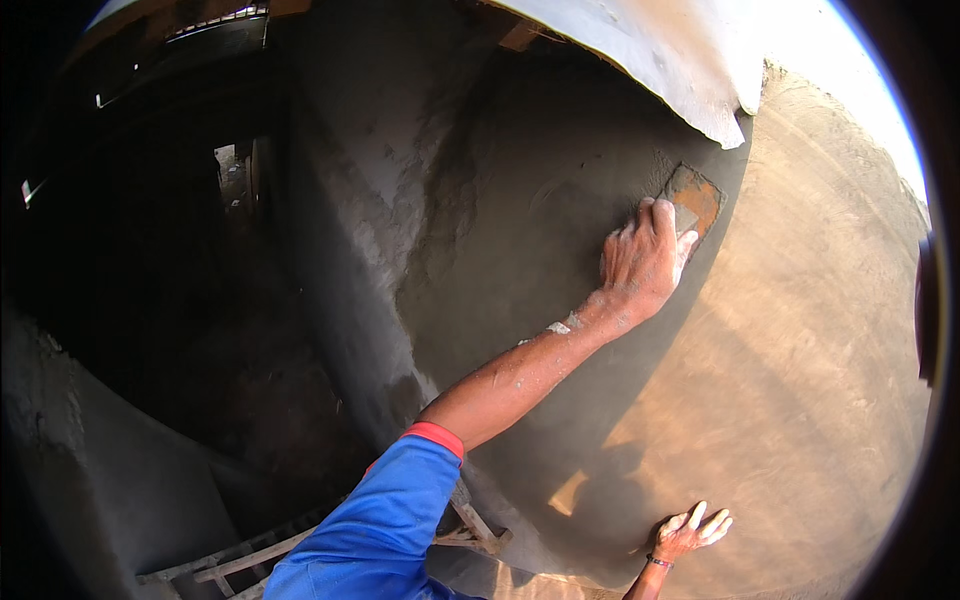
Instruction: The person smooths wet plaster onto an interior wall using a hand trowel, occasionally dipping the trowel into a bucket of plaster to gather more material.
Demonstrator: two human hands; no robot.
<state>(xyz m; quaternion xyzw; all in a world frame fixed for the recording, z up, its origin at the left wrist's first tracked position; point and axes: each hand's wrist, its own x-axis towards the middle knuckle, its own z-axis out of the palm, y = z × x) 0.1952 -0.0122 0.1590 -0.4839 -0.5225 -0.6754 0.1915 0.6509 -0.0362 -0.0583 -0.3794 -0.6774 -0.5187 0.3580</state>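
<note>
My left hand [640, 255], speckled with grey cement, grips a rectangular float [701, 198] with a worn orange-and-grey face against the upper part of a grey plastered wall [520, 210]. The arm, in a blue sleeve with red trim, stretches up from the lower edge. Lower at the right, my right hand [688, 534], with a dark band at its wrist, rests open with fingers spread on the sunlit part of the plaster. Its palm is hidden.
A pale, torn-edged sheet [680, 60] overhangs the wall at the top. To the left is a dark interior with a small lit opening [232, 175]. A wooden frame [250, 556] with crosspieces lies below at bottom centre-left, near a grey wall edge [150, 480].
</note>
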